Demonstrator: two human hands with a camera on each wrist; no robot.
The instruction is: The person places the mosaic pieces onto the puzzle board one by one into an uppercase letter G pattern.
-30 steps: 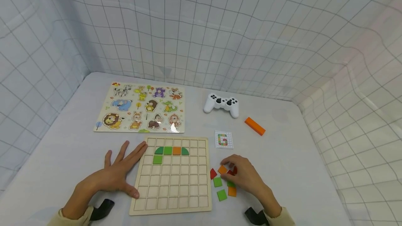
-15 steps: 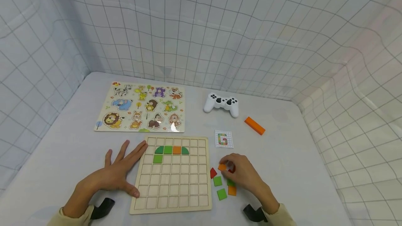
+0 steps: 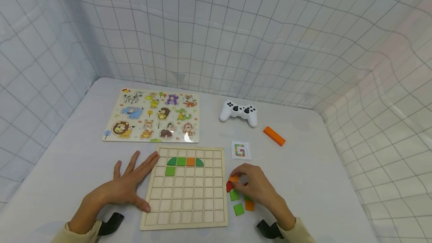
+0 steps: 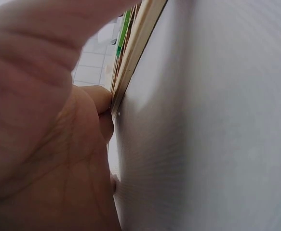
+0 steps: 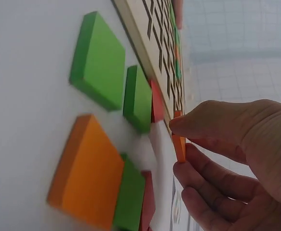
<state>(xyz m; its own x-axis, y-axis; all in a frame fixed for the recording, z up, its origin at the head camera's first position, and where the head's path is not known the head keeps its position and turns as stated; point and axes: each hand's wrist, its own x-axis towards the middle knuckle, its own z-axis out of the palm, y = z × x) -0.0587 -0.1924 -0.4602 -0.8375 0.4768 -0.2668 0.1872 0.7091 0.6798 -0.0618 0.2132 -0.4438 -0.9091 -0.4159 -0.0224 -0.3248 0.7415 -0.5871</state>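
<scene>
My right hand (image 3: 258, 185) pinches an orange square tile (image 5: 180, 148) between thumb and fingers, just off the right edge of the wooden grid board (image 3: 187, 201). Below it on the table lie a red piece (image 3: 230, 186), green square tiles (image 3: 239, 209) and another orange tile (image 3: 249, 206); the hand partly hides some pieces. Spread out at the board's left edge, my left hand (image 3: 123, 188) touches the frame with thumb and fingertips. On the board, a row of green and orange pieces (image 3: 180, 161) has rounded dark green ends, with a green square (image 3: 170, 171) under its left end.
A small pattern card (image 3: 241, 150) lies right of the board. Behind are an animal puzzle (image 3: 153, 115), a white game controller (image 3: 238, 113) and an orange bar (image 3: 274, 136). Gridded white cloth walls (image 3: 202, 40) enclose the table.
My right hand has lifted the orange tile from among the loose pieces and moved it left towards the board. My left hand stays in place.
</scene>
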